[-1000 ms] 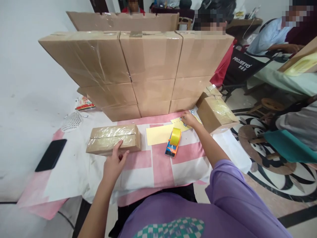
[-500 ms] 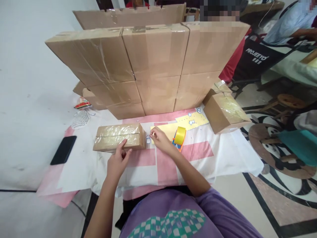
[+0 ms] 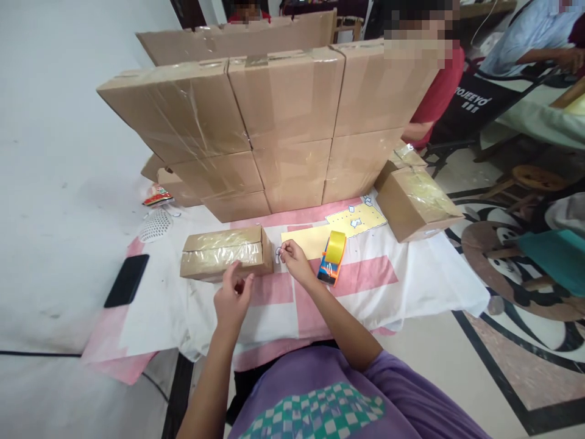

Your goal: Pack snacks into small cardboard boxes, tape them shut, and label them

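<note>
A taped cardboard box (image 3: 219, 250) lies lengthwise on the cloth-covered table. My left hand (image 3: 234, 296) is at its near side, thumb and curled forefinger apart, holding nothing; the forefinger overlaps the box's front edge, and whether it touches I cannot tell. Just right of the box, my right hand (image 3: 295, 259) has its fingertips pinched together. Whatever they hold is too small to make out. Beside those fingertips lies a small white piece with a dark outline (image 3: 278, 255). A tape dispenser (image 3: 329, 268) with a yellow roll rests right of my right hand, against a yellow sheet (image 3: 311, 241).
Stacked cardboard boxes (image 3: 292, 103) form a wall at the back. Another taped box (image 3: 415, 201) stands at the right end. A black phone (image 3: 127, 280) and a white perforated object (image 3: 156, 225) lie left. A person in red (image 3: 441, 91) is behind the stack.
My left hand has drawn back slightly from the box top, its forefinger more bent. My right hand stays pinched beside the box. The view has shifted a little, and the person in red has moved.
</note>
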Available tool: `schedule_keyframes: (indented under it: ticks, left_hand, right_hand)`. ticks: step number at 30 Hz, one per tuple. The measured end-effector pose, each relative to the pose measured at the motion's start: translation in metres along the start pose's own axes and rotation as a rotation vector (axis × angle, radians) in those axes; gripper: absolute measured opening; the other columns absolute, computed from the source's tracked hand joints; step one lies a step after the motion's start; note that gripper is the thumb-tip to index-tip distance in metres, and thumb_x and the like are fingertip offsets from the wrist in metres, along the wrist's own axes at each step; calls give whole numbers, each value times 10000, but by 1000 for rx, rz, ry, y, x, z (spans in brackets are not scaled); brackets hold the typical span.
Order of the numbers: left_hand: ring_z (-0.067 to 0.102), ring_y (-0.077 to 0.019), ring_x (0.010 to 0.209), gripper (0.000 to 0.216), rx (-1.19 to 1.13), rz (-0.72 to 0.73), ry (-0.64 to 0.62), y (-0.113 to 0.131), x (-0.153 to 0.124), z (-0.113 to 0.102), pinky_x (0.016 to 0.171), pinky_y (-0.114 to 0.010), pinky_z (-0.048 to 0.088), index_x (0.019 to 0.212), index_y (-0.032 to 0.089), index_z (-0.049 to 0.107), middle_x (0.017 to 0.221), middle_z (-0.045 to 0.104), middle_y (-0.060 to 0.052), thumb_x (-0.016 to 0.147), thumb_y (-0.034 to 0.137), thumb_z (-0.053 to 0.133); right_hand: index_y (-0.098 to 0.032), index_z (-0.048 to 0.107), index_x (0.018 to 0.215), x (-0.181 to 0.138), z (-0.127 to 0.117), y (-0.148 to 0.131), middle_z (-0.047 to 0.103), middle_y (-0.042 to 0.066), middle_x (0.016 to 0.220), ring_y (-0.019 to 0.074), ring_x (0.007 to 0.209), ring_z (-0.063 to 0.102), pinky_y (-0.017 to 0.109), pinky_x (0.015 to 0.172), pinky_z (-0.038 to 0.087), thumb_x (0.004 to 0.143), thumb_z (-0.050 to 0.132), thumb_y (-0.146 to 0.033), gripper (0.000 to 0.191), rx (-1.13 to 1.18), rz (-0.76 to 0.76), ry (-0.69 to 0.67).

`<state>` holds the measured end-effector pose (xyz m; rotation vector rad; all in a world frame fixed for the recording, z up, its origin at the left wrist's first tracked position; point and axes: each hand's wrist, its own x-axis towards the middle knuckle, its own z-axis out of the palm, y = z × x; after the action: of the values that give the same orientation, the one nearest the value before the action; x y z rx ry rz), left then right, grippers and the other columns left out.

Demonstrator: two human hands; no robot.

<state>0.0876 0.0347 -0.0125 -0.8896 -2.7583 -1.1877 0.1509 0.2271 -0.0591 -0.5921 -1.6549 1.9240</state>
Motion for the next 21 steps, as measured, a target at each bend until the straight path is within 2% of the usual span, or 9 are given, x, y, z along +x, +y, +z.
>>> schedule_keyframes:
  ticks: [2,5,8,12,15,18,21]
  left_hand:
    - [574,-143,592,570,-122,3,-51,14,-6,11,643,-266,460,1296,168,601,687,643,23,894,573,602]
    - [624,-153,639,493,-240,-38,-220,34,-9,27,643,-274,487,1173,189,656,848,747,-41,887,588,610]
    - [641,-161,684,428,-242,-76,-243,42,-7,32,665,-276,491,972,205,692,860,759,-58,969,581,487]
    - [597,-150,651,449,-168,-85,-258,29,-8,20,656,-263,455,780,211,652,722,697,-29,986,557,455]
    - [617,-156,656,449,-92,-98,-356,14,-15,17,663,-259,452,731,213,638,694,690,-24,982,530,444]
    - [655,-185,700,428,42,-147,-446,5,-22,27,675,-273,435,714,216,666,706,712,-47,965,505,476]
    - [681,-240,747,372,212,-242,-449,3,-26,42,660,-303,393,749,225,720,744,734,-93,935,473,514]
  right_hand:
    - [-246,452,846,-11,-1,-9,564,-26,764,127,623,501,257,612,439,892,602,-419,233,23,-24,-4]
    - [-241,495,880,-25,1,-21,593,-2,843,146,729,566,281,700,485,913,592,-412,200,31,-94,-25]
    - [-246,489,905,-27,-3,-25,611,11,887,163,796,594,292,739,498,940,549,-404,173,-6,-138,-33]
    - [-249,446,905,-5,-13,-18,602,22,911,168,820,585,291,752,486,955,477,-350,117,-170,-110,9]
    - [-241,476,840,15,-9,-9,576,-2,848,169,817,570,302,797,486,894,534,-247,80,-259,-82,-72]
    - [-231,512,819,26,6,0,542,-15,849,172,839,542,323,856,473,816,619,-184,117,-322,-57,-79]
    - [-225,535,928,25,20,8,497,-25,880,177,824,503,333,833,457,749,761,-255,290,-396,0,16]
